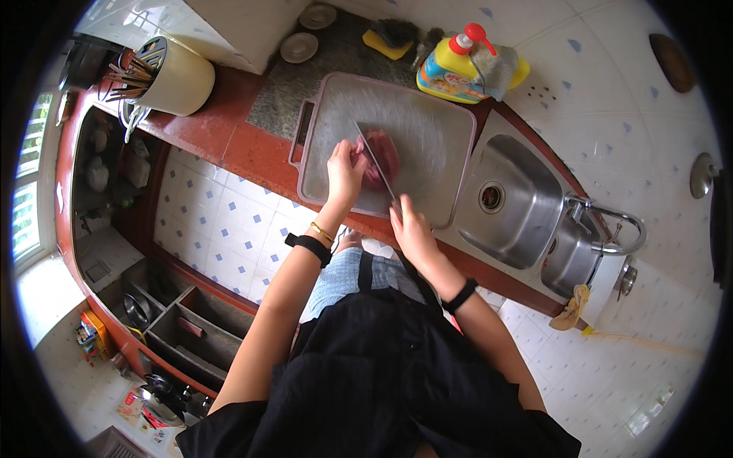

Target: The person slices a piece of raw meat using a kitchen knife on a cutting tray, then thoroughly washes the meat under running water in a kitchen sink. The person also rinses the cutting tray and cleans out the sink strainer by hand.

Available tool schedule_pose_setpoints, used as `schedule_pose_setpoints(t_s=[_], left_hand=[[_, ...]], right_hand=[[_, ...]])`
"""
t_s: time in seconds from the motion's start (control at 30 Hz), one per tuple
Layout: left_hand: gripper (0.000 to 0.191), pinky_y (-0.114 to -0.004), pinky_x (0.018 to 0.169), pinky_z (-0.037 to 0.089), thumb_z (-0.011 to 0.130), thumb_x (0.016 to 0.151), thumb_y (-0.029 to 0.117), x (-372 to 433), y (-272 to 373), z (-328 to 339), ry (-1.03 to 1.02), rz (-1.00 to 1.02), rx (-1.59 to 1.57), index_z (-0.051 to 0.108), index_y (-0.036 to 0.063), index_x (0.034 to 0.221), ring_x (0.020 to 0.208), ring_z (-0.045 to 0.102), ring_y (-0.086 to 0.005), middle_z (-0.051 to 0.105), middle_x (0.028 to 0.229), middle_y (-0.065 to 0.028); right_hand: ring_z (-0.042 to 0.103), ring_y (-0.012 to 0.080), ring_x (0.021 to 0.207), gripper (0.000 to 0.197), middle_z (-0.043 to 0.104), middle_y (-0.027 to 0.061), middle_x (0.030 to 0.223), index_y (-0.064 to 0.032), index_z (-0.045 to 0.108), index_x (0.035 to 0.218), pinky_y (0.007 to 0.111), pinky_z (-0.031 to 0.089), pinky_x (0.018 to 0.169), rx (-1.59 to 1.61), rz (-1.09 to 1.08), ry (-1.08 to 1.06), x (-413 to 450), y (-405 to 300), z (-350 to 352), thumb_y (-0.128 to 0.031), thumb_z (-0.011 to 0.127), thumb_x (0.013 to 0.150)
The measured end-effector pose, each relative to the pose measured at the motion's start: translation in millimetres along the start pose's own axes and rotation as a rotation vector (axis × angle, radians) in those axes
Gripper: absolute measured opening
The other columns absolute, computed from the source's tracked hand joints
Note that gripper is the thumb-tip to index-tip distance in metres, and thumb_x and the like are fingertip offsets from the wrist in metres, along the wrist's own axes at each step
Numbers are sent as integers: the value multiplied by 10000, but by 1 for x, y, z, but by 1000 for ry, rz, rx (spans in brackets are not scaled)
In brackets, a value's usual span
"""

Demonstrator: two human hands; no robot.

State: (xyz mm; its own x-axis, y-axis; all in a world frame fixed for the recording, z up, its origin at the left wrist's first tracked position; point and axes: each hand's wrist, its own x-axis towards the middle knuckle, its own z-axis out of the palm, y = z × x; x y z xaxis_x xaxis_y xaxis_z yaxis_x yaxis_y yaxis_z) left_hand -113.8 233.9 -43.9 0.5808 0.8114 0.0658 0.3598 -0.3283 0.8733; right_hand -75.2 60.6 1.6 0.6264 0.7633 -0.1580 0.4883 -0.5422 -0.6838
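Note:
A piece of raw red meat [387,150] lies near the middle of a grey cutting board [424,114] with a pinkish rim and a side handle. My right hand [413,229] grips the handle of a kitchen knife [375,160], whose long blade lies across the meat, pointing up and left. On the blade's left side, my left hand [345,172] pinches the meat's edge between its fingertips. The knife partly hides the meat, and the exact depth of any cut cannot be told.
Right of the board is a steel double sink [515,200] with a curved faucet [630,229]. Behind it stands a yellow pump bottle [449,68]; a yellow sponge [386,48] lies further left. A cream utensil holder [186,80] with chopsticks stands on the red counter [240,137] at left.

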Motion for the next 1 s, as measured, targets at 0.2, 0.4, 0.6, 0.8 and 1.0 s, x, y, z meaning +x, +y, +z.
schedule_pose_setpoints(t_s=[0.2,0.4,0.6,0.8,1.0], left_hand=[[139,-360,587,435,585,700,-17,6,-2,-1,-56,-8,-37,489,-12,802,632,539,-321,526,739,-173],[130,-349,569,440,500,672,-73,0,-12,5,3,52,-34,488,-7,784,631,546,-309,518,734,-162],[202,-338,577,451,457,642,-114,-6,-3,8,-18,89,-11,508,6,796,617,548,-282,524,732,-141],[163,-306,629,476,505,708,-35,23,-6,3,-9,-72,-161,547,20,856,682,598,-227,602,777,-124],[508,-345,795,454,711,695,225,22,0,-5,-65,-33,-61,495,-36,1073,920,559,-258,542,1019,-187]], right_hand=[[558,424,543,246,558,234,586,-37,408,1041,500,436,458,-28,18,25,59,-18,11,-189,509,878],[558,455,634,276,558,279,654,-11,412,1073,513,432,506,62,33,-21,-15,10,-3,-160,526,871],[559,445,597,267,553,266,615,-18,434,1073,499,432,476,59,-16,24,-17,16,-4,-166,529,872],[570,409,562,322,558,226,579,-37,441,1125,486,433,472,-42,-17,22,54,7,-15,-234,515,882],[577,415,608,300,594,226,662,-44,454,1113,474,448,489,135,-93,202,22,4,-42,-212,526,875]])
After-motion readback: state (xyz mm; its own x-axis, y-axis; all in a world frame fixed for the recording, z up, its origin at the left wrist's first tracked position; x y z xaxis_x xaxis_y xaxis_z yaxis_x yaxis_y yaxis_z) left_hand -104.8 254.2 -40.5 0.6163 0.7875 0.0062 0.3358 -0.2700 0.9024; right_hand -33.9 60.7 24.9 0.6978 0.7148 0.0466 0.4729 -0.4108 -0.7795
